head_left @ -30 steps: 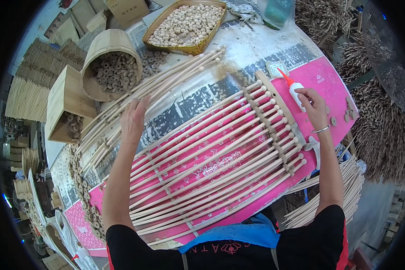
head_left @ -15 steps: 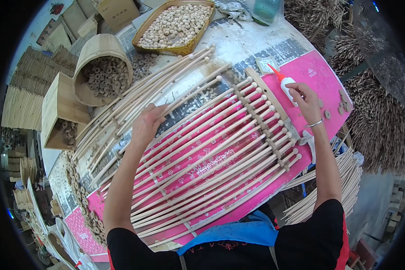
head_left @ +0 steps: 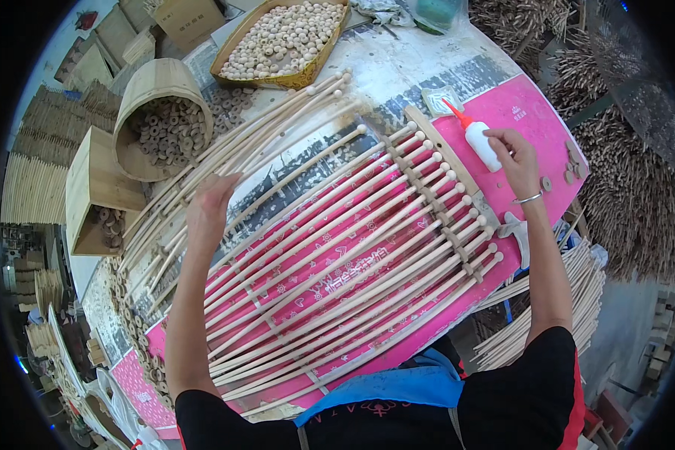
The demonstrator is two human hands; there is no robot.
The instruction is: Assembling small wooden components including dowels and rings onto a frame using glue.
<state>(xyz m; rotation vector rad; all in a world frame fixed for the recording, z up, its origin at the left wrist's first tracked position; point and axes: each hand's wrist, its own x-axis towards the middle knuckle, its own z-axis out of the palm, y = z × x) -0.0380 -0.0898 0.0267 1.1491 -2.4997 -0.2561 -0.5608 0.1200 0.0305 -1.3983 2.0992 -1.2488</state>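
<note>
My left hand (head_left: 214,201) is closed around a thin wooden stick (head_left: 298,140), which slants up and right over the pile of sticks; its fingers are partly hidden. My right hand (head_left: 519,161) pinches a white squeeze bottle (head_left: 482,146) with a red pointed nozzle, tilted to the upper left above the pink mat (head_left: 529,124). Between my arms lies a row of long wooden sticks (head_left: 330,259) with round ball ends. Near those ends, they rest in a notched wooden rack (head_left: 431,199).
A shallow basket of wooden beads (head_left: 281,45) stands at the back. Left are a wooden bucket (head_left: 148,79) of ring-shaped pieces and a wooden box (head_left: 97,176) with more. Loose discs (head_left: 570,176) lie on the mat's right. Stick bundles (head_left: 547,300) stand beside the table.
My left hand has moved left and slightly down, drawing the stick with it away from the rack. My right hand and the bottle have shifted only slightly.
</note>
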